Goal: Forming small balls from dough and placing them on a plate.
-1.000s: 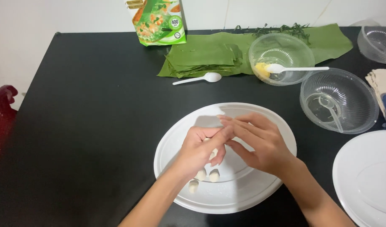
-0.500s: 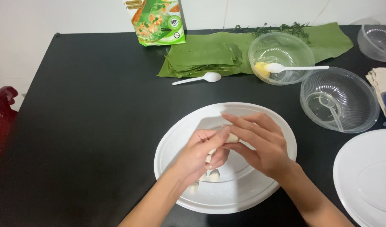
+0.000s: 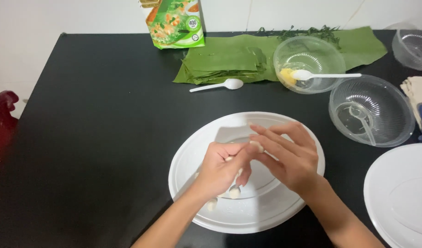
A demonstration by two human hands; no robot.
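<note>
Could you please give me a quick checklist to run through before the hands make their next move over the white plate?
1. Dough piece held at the fingertips of the left hand and right hand: ok.
2. Both hands over the white plate, so a dropped piece would land on it: ok.
3. Small dough balls lying on the plate, partly hidden under the left hand; their number: cannot tell.
4. Yellow filling in the clear bowl, white spoon resting in it: ok.
5. Folded green leaves stacked on the black table: ok.
</note>
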